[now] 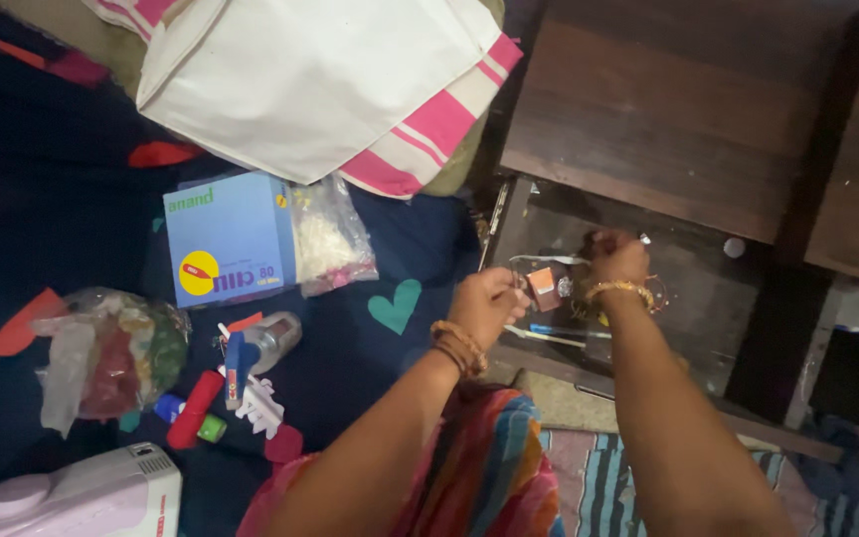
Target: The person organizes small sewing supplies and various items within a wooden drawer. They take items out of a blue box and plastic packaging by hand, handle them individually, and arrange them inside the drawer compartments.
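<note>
Both my hands reach into an open dark wooden drawer [708,298]. My left hand [484,303], with bangles at the wrist, is closed on the near edge of a clear packet [546,285] that holds a small brown and orange card. My right hand [616,261], wearing a gold bangle, has its fingers curled at the packet's far end over the drawer. What those fingers grip is hidden. Small loose items lie on the drawer's bottom under the hands.
On the dark blue sheet [395,358] lie a blue box [231,239], a clear bag of white bits [330,239], a plastic bag of coloured things [111,353] and a red tube [194,408]. A white and pink cloth bag [320,80] and a pale sewing machine [82,497] sit nearby.
</note>
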